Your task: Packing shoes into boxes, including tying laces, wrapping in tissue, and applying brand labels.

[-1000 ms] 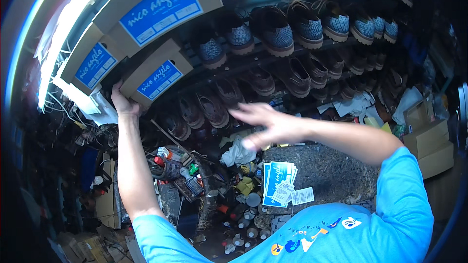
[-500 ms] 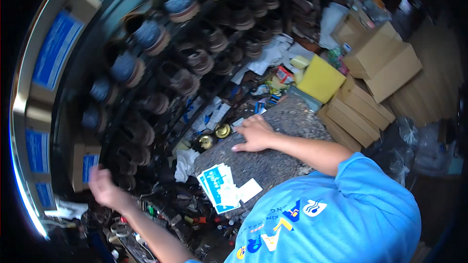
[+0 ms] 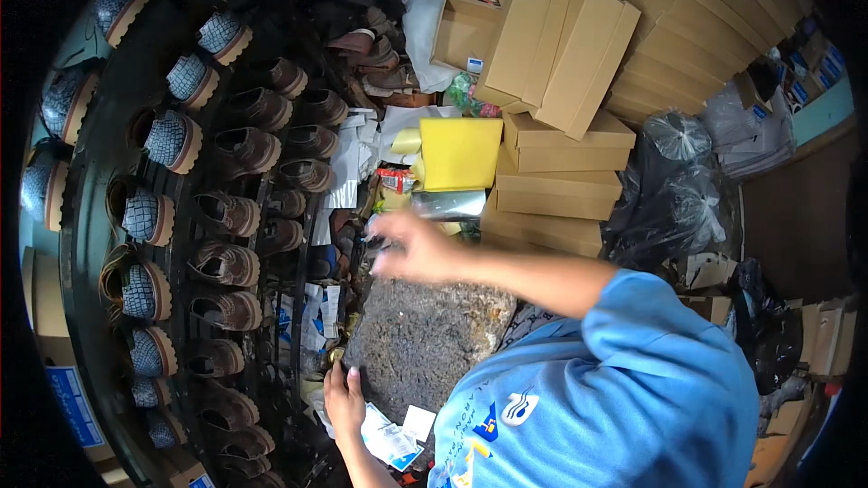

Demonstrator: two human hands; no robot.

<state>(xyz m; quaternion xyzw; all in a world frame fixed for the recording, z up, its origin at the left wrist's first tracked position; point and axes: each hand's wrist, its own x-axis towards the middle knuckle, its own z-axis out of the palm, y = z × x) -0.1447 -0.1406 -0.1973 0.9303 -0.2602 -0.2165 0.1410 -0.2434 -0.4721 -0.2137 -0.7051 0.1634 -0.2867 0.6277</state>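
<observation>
Rows of shoes [image 3: 226, 217] are racked at the left. The left hand [image 3: 344, 398], fingers together, rests on the dark stone slab's [image 3: 425, 343] near edge. The right hand [image 3: 411, 248], blurred, fingers seemingly apart, is stretched over the slab's far edge toward small clutter; a reach is judged in hand, needing a steadier aim.

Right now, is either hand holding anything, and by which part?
Cannot be told for the right hand: it is motion-blurred, with something small and dark at its fingers. The left hand rests at the stone slab edge, gripping nothing visible.

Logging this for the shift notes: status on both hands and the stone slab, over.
Left hand open, resting at the grey stone slab's near corner by paper slips. Right hand blurred above the slab's far edge, grip unclear. Nothing lying on the slab.
</observation>
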